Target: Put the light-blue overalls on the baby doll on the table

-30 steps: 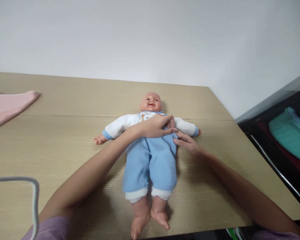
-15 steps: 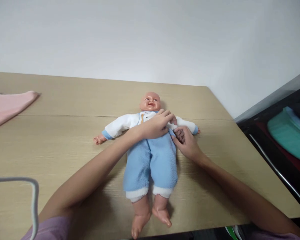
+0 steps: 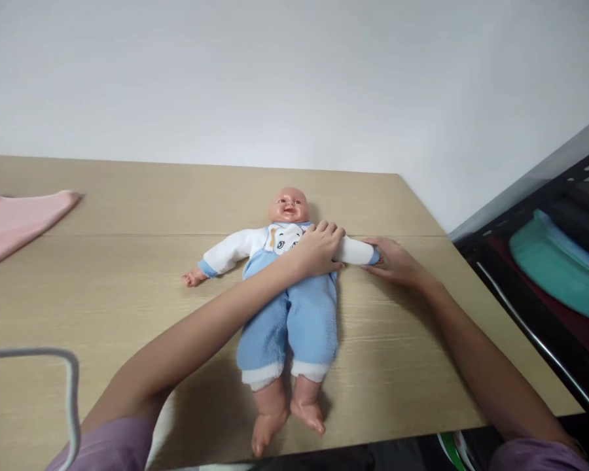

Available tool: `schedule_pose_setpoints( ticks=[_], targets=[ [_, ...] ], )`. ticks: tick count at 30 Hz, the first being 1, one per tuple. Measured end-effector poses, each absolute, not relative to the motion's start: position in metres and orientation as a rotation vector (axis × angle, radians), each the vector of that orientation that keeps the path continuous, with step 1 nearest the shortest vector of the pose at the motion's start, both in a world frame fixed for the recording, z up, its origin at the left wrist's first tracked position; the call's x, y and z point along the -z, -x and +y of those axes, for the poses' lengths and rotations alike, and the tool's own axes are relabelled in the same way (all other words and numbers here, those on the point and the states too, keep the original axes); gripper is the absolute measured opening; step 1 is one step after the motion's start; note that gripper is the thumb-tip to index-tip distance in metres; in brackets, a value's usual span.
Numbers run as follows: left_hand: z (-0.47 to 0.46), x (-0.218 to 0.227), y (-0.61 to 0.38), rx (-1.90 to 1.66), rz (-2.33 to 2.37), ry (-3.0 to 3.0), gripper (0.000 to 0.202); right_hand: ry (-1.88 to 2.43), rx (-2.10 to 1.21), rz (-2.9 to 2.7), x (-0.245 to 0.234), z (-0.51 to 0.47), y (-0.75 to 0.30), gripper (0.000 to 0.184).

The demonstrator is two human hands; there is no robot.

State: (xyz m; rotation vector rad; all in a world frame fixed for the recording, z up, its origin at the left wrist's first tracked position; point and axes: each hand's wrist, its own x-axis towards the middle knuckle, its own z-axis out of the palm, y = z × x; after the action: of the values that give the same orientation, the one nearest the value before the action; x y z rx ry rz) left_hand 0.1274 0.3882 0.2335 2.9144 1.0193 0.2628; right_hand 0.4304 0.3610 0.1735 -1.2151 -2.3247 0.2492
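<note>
A baby doll (image 3: 288,208) lies face up on the wooden table (image 3: 127,288), dressed in a white and blue fleece romper (image 3: 294,320). My left hand (image 3: 319,247) rests with curled fingers on the doll's chest and the sleeve at its shoulder. My right hand (image 3: 395,263) covers the end of the doll's outstretched arm, its fingers closed around the blue sleeve cuff (image 3: 373,256). The doll's other arm (image 3: 211,261) lies stretched out on the table, hand bare.
A pink cloth (image 3: 14,219) lies at the table's far left. A white hanger (image 3: 69,399) shows at the lower left edge. To the right stands a dark rack (image 3: 530,288) holding a teal folded item (image 3: 554,261).
My right hand has slid from the doll's side out along its arm to the cuff. My left hand has shifted slightly up onto the shoulder. The view has tilted a little.
</note>
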Motion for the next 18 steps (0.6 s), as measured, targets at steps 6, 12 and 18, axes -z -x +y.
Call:
schedule_pose_setpoints(
  ticks=[6,12,18],
  targets=[
    [0.390,-0.221,-0.129,-0.463,1.199,-2.807,0.044,1.113,-0.319,-1.844,-0.182,0.346,-0.396,0.065],
    [0.393,-0.219,-0.116,-0.741,1.211,-2.620,0.029,1.133,-0.455,-1.832,-0.156,0.347,-0.370,0.069],
    [0.400,-0.218,-0.102,-1.121,1.080,-2.211,0.025,1.056,-0.488,-2.286,-0.139,0.341,-0.349,0.038]
  ],
)
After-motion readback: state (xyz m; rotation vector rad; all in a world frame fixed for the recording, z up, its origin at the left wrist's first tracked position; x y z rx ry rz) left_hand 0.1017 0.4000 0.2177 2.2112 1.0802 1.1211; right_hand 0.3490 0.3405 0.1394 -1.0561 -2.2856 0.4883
